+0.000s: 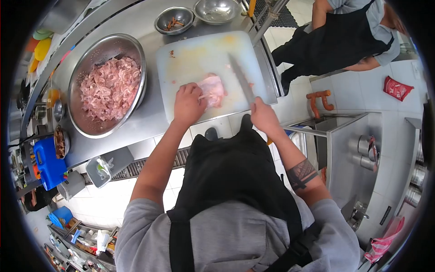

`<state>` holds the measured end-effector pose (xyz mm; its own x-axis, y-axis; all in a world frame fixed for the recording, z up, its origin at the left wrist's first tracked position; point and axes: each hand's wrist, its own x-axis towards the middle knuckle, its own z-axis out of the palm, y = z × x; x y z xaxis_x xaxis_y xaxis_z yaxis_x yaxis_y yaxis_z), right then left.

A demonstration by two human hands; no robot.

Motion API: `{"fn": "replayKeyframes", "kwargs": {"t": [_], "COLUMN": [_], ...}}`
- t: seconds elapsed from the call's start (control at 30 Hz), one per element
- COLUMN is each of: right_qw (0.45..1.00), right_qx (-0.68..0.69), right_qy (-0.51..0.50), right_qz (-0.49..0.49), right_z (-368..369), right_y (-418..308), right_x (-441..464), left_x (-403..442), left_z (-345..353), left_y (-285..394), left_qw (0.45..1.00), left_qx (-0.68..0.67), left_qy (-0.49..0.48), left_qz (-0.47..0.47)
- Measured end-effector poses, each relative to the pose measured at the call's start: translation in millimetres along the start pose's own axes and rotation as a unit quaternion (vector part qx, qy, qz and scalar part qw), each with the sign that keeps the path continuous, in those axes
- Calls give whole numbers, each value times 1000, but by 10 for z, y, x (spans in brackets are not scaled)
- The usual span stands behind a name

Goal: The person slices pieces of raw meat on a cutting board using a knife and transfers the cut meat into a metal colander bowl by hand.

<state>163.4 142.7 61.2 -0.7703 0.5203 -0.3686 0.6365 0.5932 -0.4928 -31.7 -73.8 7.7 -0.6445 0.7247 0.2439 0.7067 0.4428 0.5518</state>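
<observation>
A piece of raw chicken (212, 89), pink with pale skin, lies on the white cutting board (181, 59). My left hand (188, 103) rests on its left edge, fingers curled against the meat; whether they pinch it is hard to make out. In my right hand (264, 117) is the handle of a long knife (241, 78). Its blade points up and to the left over the right part of the board, apart from the chicken. Small scraps of meat lie near the blade. Left of the board stands a large steel colander (140, 93) heaped with sliced raw meat (111, 88).
Behind the board are a steel bowl with orange-brown bits (168, 20) and another steel bowl (217, 11). A blue jug (47, 163) and a grey bin (97, 170) stand at lower left. Another person in a black apron (335, 41) is at upper right, beyond the table's edge.
</observation>
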Motion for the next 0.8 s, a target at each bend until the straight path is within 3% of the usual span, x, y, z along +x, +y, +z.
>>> {"fn": "replayKeyframes", "kwargs": {"t": [0.07,0.13,0.3,0.5,0.57,0.8], "right_qw": [999,998,986,987,985,987], "right_qx": [-29,-55,-140,-126,-125,-74], "right_qy": [36,26,-81,-77,-102,-104], "right_qz": [-15,-34,-39,-58,-52,-101], "right_z": [-65,-166,-276,-327,-303,-17], "right_y": [-12,-187,-377,-153,-218,-393], "right_x": [8,-125,-347,-351,-225,481], "left_x": [30,131,416,440,426,447], "left_z": [-6,37,345,481,559,543], "left_y": [47,130,303,298,244,180], "left_qw": [998,1000,995,995,995,990], "left_qx": [55,12,-83,-88,-93,-133], "left_qy": [2,15,51,1,44,33], "left_qz": [-6,-13,-13,-55,-2,-14]}}
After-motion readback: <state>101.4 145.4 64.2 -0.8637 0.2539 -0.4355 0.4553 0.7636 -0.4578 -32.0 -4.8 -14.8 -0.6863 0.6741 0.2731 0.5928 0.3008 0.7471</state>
